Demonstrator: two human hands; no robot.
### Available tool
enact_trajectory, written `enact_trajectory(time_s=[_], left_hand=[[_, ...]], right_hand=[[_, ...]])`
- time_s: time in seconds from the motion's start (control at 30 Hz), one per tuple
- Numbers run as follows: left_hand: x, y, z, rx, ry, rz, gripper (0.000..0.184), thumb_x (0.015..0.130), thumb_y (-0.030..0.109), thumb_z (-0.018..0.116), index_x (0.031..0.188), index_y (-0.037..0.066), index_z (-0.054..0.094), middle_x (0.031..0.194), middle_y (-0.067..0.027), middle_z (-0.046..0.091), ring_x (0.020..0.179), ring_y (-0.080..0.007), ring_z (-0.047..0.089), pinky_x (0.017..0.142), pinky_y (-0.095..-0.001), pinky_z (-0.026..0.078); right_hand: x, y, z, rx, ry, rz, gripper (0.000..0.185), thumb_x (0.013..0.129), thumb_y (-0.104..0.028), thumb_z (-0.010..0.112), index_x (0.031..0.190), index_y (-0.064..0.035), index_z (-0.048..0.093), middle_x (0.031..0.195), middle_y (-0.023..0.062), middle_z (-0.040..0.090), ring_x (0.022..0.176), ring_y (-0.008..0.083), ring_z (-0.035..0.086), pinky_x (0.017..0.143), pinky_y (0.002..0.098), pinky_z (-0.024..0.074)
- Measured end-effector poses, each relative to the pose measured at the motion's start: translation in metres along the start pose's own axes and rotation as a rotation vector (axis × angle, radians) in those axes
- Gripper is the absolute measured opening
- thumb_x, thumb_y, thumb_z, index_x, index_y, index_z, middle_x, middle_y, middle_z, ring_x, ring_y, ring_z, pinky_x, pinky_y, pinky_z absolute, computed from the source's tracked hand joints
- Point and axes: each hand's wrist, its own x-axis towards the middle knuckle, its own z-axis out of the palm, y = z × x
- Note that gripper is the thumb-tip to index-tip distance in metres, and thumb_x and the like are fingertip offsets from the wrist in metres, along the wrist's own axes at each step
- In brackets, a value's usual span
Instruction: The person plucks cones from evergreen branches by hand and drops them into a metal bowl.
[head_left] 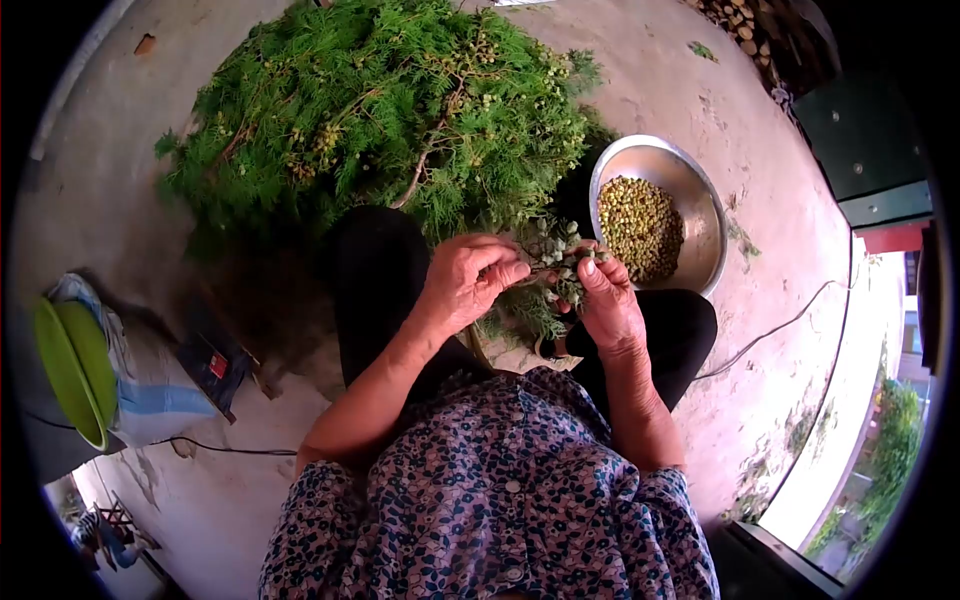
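Observation:
Between my hands, above my lap, is a conifer sprig (549, 246) bearing small grey-green cones. Its stem is pinched between the thumb and fingers of my left hand (462, 284). My right hand (612, 305) closes on the cone-bearing end, thumb against the fingers; whether a single cone is in that pinch is hard to make out. Just beyond my right hand stands a metal bowl (712, 240) with many small greenish-brown cones (638, 226) in it. A large heap of green conifer branches (390, 110), some with cones, lies on the floor in front of my knees.
On the left are a white sack (150, 385), a lime-green basin (75, 370) and a dark box-like object (215, 360). Cables run across the concrete floor (760, 360) on both sides. Stacked firewood (745, 30) is at the upper right, and a doorway opens at the lower right.

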Motion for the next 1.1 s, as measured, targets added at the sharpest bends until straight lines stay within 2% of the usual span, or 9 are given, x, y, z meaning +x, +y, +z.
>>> enact_trajectory(time_s=[0.1, 0.17, 0.23, 0.3, 0.43, 0.53, 0.7, 0.83, 1.1], left_hand=[[-0.005, 0.002, 0.002, -0.196, -0.266, -0.314, 0.029, 0.079, 0.026, 0.065, 0.085, -0.002, 0.062, 0.088, -0.0083, 0.062, 0.081, -0.0149, 0.058, 0.069, -0.0281, 0.046], [-0.006, 0.000, 0.008, -0.263, -0.272, -0.317, 0.030, 0.079, 0.027, 0.066, 0.082, -0.002, 0.063, 0.078, -0.0046, 0.061, 0.073, -0.0102, 0.055, 0.066, -0.0252, 0.044], [-0.007, 0.004, 0.010, -0.409, -0.307, -0.472, 0.025, 0.078, 0.024, 0.066, 0.081, -0.001, 0.064, 0.071, 0.0002, 0.058, 0.069, -0.0074, 0.052, 0.064, -0.0220, 0.041], [-0.014, -0.007, 0.023, -0.607, -0.238, -0.508, 0.018, 0.078, 0.019, 0.067, 0.081, 0.002, 0.064, 0.071, 0.0034, 0.059, 0.068, -0.0052, 0.051, 0.064, -0.0200, 0.040], [-0.012, 0.002, 0.034, -0.982, -0.054, -0.553, 0.013, 0.077, 0.011, 0.066, 0.087, 0.003, 0.063, 0.081, 0.0008, 0.062, 0.072, -0.0075, 0.056, 0.069, -0.0212, 0.044], [-0.016, -0.008, 0.040, -1.069, 0.042, -0.609, 0.015, 0.077, 0.009, 0.067, 0.090, 0.002, 0.063, 0.086, 0.0006, 0.063, 0.075, -0.0078, 0.057, 0.071, -0.0202, 0.045], [-0.020, -0.021, 0.050, -0.873, 0.180, -0.528, 0.009, 0.078, 0.008, 0.066, 0.086, 0.005, 0.063, 0.078, 0.0050, 0.059, 0.067, -0.0022, 0.049, 0.060, -0.0169, 0.040], [-0.016, -0.017, 0.049, -0.955, 0.226, -0.593, 0.009, 0.077, 0.008, 0.067, 0.083, 0.004, 0.062, 0.077, 0.0040, 0.059, 0.066, -0.0028, 0.049, 0.059, -0.0178, 0.040], [-0.021, -0.032, 0.051, -1.016, 0.337, -0.566, 0.011, 0.075, 0.005, 0.068, 0.084, 0.005, 0.063, 0.082, -0.0011, 0.063, 0.073, -0.0073, 0.056, 0.069, -0.0204, 0.045]], right_hand=[[0.004, 0.000, -0.008, -0.017, 0.001, 0.037, 0.024, 0.084, -0.027, 0.060, 0.098, -0.0082, 0.058, 0.081, -0.0010, 0.059, 0.073, 0.0089, 0.054, 0.054, 0.0230, 0.0424], [0.006, -0.002, -0.010, -0.043, -0.102, 0.116, 0.024, 0.083, -0.027, 0.060, 0.097, -0.0077, 0.059, 0.080, -0.0017, 0.059, 0.074, 0.0079, 0.052, 0.058, 0.0230, 0.0425], [0.011, 0.005, -0.011, -0.156, -0.118, 0.003, 0.026, 0.083, -0.026, 0.061, 0.098, -0.0056, 0.060, 0.084, -0.0021, 0.058, 0.080, 0.0079, 0.050, 0.074, 0.0212, 0.0397], [0.019, 0.013, -0.012, -0.311, -0.146, -0.158, 0.026, 0.083, -0.025, 0.061, 0.100, -0.0048, 0.060, 0.087, -0.0022, 0.058, 0.085, 0.0089, 0.049, 0.077, 0.0223, 0.0398], [0.024, 0.010, -0.010, -0.396, -0.115, -0.095, 0.032, 0.083, -0.023, 0.061, 0.109, -0.0042, 0.056, 0.095, 0.0020, 0.058, 0.091, 0.0116, 0.050, 0.081, 0.0251, 0.0405], [0.025, 0.028, -0.017, -0.441, 0.128, -0.227, 0.046, 0.084, -0.022, 0.061, 0.122, -0.0033, 0.044, 0.106, 0.0113, 0.053, 0.098, 0.0168, 0.051, 0.085, 0.0279, 0.0417], [0.012, 0.047, -0.014, -0.325, 0.393, -0.259, 0.013, 0.086, -0.013, 0.058, 0.084, -0.0003, 0.058, 0.068, -0.0048, 0.051, 0.063, 0.0031, 0.043, 0.060, 0.0178, 0.0371], [0.007, 0.054, -0.003, -0.321, 0.348, -0.009, 0.017, 0.084, -0.016, 0.061, 0.084, 0.0007, 0.060, 0.066, -0.0039, 0.052, 0.061, 0.0044, 0.044, 0.057, 0.0201, 0.0383], [-0.002, 0.080, -0.007, -0.538, 0.257, -0.087, 0.013, 0.078, 0.003, 0.059, 0.090, -0.0001, 0.057, 0.069, -0.0034, 0.053, 0.063, 0.0037, 0.046, 0.058, 0.0186, 0.0409]])
